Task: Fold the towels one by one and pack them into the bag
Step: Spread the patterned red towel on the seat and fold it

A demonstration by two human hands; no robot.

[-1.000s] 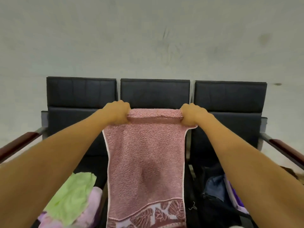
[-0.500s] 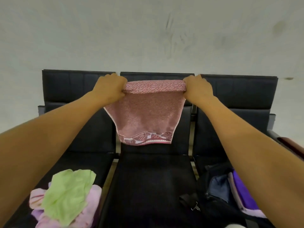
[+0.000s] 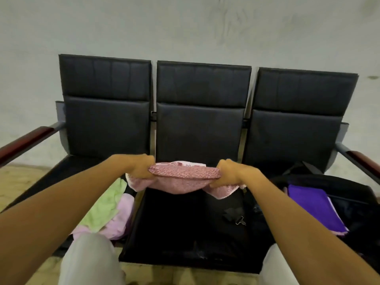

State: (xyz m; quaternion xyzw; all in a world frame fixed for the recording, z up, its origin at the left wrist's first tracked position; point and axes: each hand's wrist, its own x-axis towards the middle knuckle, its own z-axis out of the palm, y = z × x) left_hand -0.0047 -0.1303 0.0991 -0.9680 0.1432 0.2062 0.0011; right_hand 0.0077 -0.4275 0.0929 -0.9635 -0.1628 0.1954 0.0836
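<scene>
I see the pink towel has come down from backrest height to just above the middle seat, now bunched. My left hand and right hand each grip an end.

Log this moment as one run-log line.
step: folding | left hand: grips pink towel | right hand: grips pink towel | towel: above middle seat | bag: open, right seat

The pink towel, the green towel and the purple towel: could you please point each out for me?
pink towel (image 3: 181,185), head view, its sagging middle.
green towel (image 3: 102,210), head view, its crumpled centre.
purple towel (image 3: 308,206), head view, its flat top.
</scene>
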